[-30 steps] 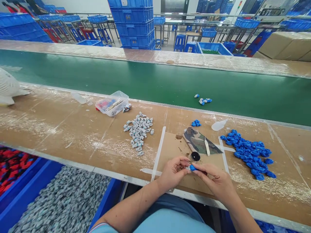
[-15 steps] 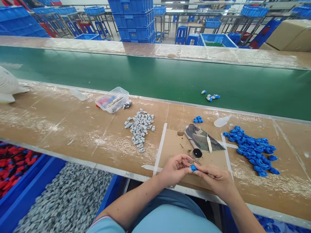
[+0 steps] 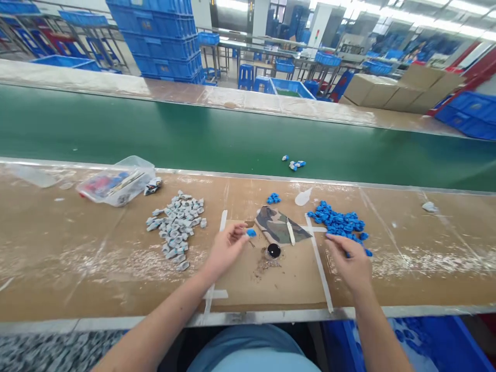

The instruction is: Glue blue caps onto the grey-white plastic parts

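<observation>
One small blue piece (image 3: 251,233) sits pinched at the fingertips of the left hand (image 3: 227,248), whose other fingers curl loosely. One black round cap (image 3: 274,250) and one camouflage cloth (image 3: 279,231) lie just right of that hand. The right hand (image 3: 349,258), flat and holding nothing, touches the near edge of one heap of blue pieces (image 3: 339,222). One grey heap (image 3: 176,227) lies left of the left hand on the brown counter (image 3: 77,258); one green belt (image 3: 155,134) runs beyond.

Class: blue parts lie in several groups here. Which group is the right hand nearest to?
The big blue pile on the bench, right of the camouflage cloth. The right hand reaches its near edge; the small cluster and the parts on the green belt lie farther off.
</observation>
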`<state>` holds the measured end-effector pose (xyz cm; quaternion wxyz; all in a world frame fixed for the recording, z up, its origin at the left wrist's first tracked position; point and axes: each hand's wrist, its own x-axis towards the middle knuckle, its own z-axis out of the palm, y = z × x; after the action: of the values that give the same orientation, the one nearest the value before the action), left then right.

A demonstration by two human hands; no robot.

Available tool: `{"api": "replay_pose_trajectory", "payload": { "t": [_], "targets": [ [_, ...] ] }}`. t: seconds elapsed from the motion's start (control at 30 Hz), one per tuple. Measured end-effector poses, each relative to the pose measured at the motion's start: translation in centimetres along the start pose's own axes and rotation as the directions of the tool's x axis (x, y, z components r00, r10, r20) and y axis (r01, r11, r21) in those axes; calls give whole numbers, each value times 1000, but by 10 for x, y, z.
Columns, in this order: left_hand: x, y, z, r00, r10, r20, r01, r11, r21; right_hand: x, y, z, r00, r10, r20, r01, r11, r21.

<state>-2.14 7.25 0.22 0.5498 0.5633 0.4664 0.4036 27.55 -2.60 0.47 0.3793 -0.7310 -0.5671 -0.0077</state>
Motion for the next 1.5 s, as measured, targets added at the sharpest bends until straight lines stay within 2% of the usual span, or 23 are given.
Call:
{"api": "replay_pose_trajectory", "payload": {
  "t": [0.03, 0.1, 0.2, 0.27, 0.4, 0.63, 0.77, 0.9, 0.97, 1.03, 1.13, 1.2, 1.27, 1.43, 1.5],
  "targets": [
    [14, -1, -5, 997, 54, -59, -49, 996, 74, 11, 19, -5, 998, 23, -66, -25, 999, -33],
    [43, -6, -12, 979, 143, -148, -108, 969, 222, 34, 54, -14, 992, 46, -119, -53, 997, -56],
    [78, -17, -17, 946, 232, -225, -131, 912, 388, 63, 92, -18, 995, 64, -72, -67, 997, -38],
    [94, -23, -18, 934, 263, -241, -138, 890, 434, 72, 106, -15, 998, 62, -7, -62, 998, -16],
    [108, -28, -14, 927, 289, -239, -159, 880, 448, 63, 109, -2, 998, 55, 42, -54, 999, -2],
    [107, -32, -14, 918, 325, -226, -189, 862, 471, 22, 74, 27, 994, 101, -36, -103, 993, -59],
    [89, -26, -21, 892, 379, -245, -200, 819, 538, 7, 53, 34, 993, 95, -67, -101, 991, -88],
    [38, -13, -38, 897, 399, -187, -211, 762, 613, -3, 35, 17, 995, 12, -95, -21, 996, -90],
    [6, -10, -48, 904, 392, -170, -199, 739, 644, -9, 24, 7, 996, -52, -74, 46, 996, -70],
    [-23, -11, -57, 891, 407, -201, -175, 717, 675, -13, 10, 1, 988, -151, -31, 148, 985, -88],
    [-52, -18, -67, 848, 442, -292, -105, 680, 726, -16, -8, 4, 950, -312, 29, 309, 918, -250],
    [-63, -22, -71, 824, 455, -337, -56, 658, 751, -17, -12, 11, 927, -370, 64, 368, 859, -357],
    [-68, -22, -77, 821, 442, -362, -8, 642, 767, -17, -9, 18, 920, -383, 88, 385, 836, -392],
    [-69, -11, -90, 820, 382, -426, 136, 593, 794, -13, 7, 32, 926, -364, 101, 378, 891, -252],
    [-67, -8, -89, 843, 357, -403, 149, 565, 812, -14, 8, 33, 944, -315, 96, 328, 928, -178]
  ]
}}
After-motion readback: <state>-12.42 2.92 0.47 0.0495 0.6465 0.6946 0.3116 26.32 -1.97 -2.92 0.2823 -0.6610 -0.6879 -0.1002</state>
